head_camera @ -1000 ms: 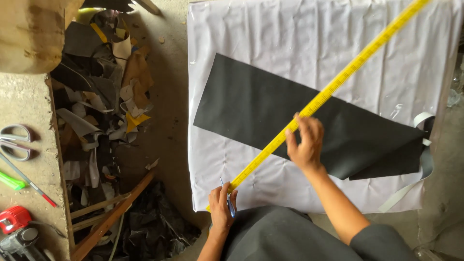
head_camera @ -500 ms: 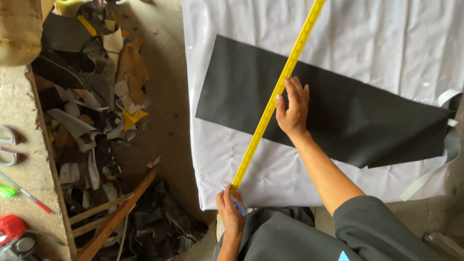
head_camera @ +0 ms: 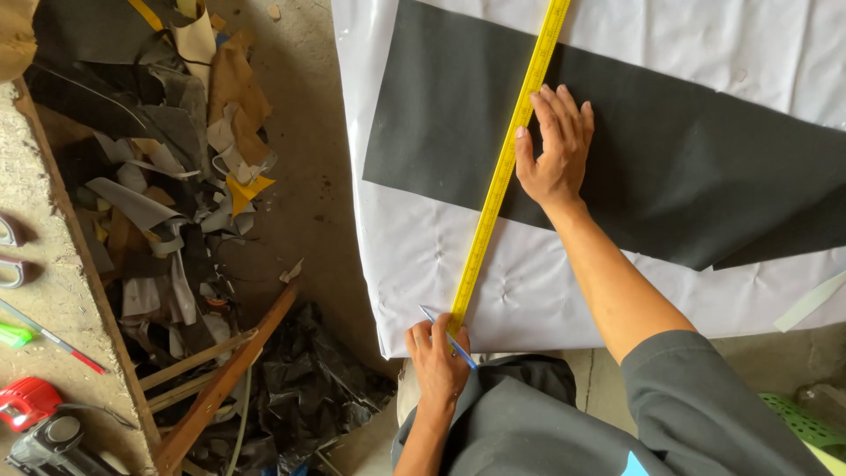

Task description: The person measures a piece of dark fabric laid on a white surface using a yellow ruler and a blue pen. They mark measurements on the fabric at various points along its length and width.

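Two hands are ours here, both on a long yellow measuring tape (head_camera: 504, 167) that runs from about six o'clock up toward twelve, leaning slightly right. Our right hand (head_camera: 553, 145) lies flat, fingers spread loosely, on the dark grey sheet (head_camera: 705, 159), thumb touching the tape's right edge and pressing it down. Our left hand (head_camera: 438, 357) sits at the tape's lower end, at six o'clock, fingers closed together around a thin blue pen (head_camera: 448, 336) while pinning the tape end at the edge of the white sheet (head_camera: 423, 256). The dark sheet rests on the white one, spanning from centre out to three o'clock, and the tape crosses it.

At nine to eleven o'clock we see an open wooden-edged bin (head_camera: 115, 344) holding a heap of offcuts (head_camera: 167, 159): grey, black, tan and yellow scraps, tumbled together, with some spilling toward the concrete floor (head_camera: 308, 176). A few wooden slats (head_camera: 225, 375) lean at seven o'clock among crumpled black plastic (head_camera: 308, 379). Along the far left, on a rough ledge (head_camera: 44, 291), lie scissor handles (head_camera: 11, 256), a red-tipped pencil (head_camera: 53, 338), a green marker (head_camera: 13, 335) and a red and black tool (head_camera: 35, 423). At four o'clock a green plastic item (head_camera: 802, 419) shows partly
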